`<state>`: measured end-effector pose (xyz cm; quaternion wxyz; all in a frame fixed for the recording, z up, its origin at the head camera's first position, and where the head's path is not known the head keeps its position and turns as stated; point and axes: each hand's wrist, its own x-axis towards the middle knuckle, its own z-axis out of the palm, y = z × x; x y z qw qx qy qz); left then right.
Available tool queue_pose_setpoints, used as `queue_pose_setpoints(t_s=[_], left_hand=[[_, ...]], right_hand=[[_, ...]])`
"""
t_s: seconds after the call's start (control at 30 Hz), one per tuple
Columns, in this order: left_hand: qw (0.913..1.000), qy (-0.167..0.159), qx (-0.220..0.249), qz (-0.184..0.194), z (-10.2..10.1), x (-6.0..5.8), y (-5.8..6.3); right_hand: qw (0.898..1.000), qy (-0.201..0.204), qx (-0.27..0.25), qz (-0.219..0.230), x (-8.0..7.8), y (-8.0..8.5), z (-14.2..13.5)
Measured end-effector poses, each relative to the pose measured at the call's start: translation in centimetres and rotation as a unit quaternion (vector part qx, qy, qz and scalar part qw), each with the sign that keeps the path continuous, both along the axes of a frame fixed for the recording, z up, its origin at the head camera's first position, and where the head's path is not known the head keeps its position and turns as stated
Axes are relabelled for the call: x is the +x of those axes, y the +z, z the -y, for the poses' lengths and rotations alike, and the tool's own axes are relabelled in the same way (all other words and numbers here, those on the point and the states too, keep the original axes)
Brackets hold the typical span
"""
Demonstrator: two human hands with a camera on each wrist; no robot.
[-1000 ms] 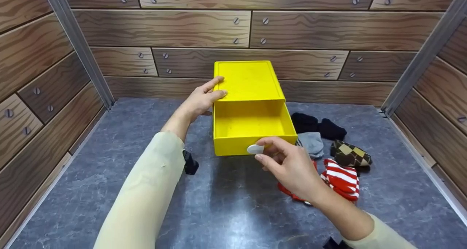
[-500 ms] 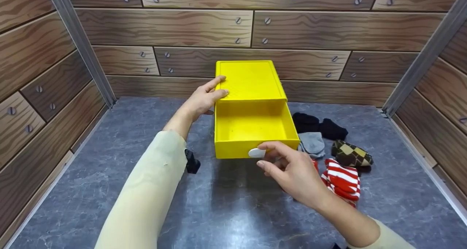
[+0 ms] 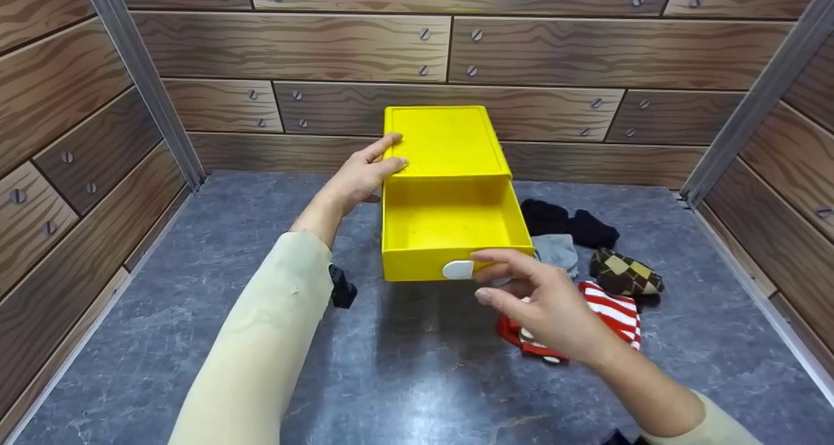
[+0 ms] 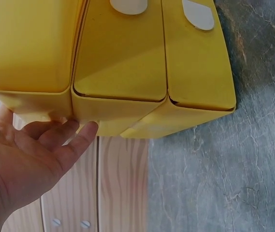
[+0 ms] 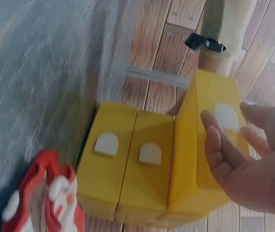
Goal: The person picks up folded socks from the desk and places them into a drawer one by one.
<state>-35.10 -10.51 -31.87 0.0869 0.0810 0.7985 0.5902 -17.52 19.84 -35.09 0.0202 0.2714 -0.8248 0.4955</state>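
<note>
A yellow drawer cabinet (image 3: 443,139) stands on the grey surface, its bare top drawer (image 3: 456,227) pulled out. On that drawer's front is a white half-round knob (image 3: 457,270). My left hand (image 3: 358,178) rests on the cabinet's upper left edge, two fingertips on the top and the others against the side. My right hand (image 3: 544,301) is just right of the knob, thumb and fingers spread apart and holding nothing; whether a fingertip touches the drawer front I cannot tell. Two lower drawers (image 5: 150,174) are closed, each with a white knob.
Right of the cabinet lie folded socks: black socks (image 3: 593,229), grey socks (image 3: 555,253), brown argyle socks (image 3: 627,275), red-and-white striped socks (image 3: 612,308) and red patterned socks (image 3: 511,331), partly behind my right hand. Wood-patterned walls (image 3: 365,47) enclose the back and sides.
My right hand has let go of the knob, its fingers spreading and moving slightly right. The drawer came out a little more at first. My left hand stays on the cabinet.
</note>
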Motion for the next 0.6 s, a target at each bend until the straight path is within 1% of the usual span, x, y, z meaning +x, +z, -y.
queue_pose_setpoints(t_s=[0.13,0.2,0.3,0.37,0.43,0.53,0.6], left_hand=[[1.0000,-0.002,0.003,-0.003,0.1,-0.1,0.1],[1.0000,-0.003,0.007,-0.004,0.0,-0.1,0.1],[0.9999,-0.004,0.012,-0.006,0.0,-0.1,0.0],[0.9999,-0.004,0.016,-0.005,0.0,-0.1,-0.1],[0.9998,-0.003,0.019,-0.003,0.0,-0.1,-0.1],[0.9998,-0.003,0.021,0.000,-0.1,0.0,-0.1],[0.9998,-0.002,0.017,0.002,0.0,0.0,0.0]], right_hand=[[0.999,0.013,-0.004,-0.037,-0.4,0.5,-2.4],[0.999,0.012,-0.003,-0.053,-0.6,0.8,-4.0],[0.998,0.004,-0.011,-0.060,-1.2,1.0,-6.6],[0.998,-0.020,-0.013,-0.061,-1.6,0.8,-8.4],[0.997,-0.046,-0.016,-0.057,-2.3,0.4,-10.2],[0.995,-0.085,-0.007,-0.049,-3.2,-0.9,-12.8],[0.994,-0.100,-0.003,-0.043,-3.8,-2.1,-14.4]])
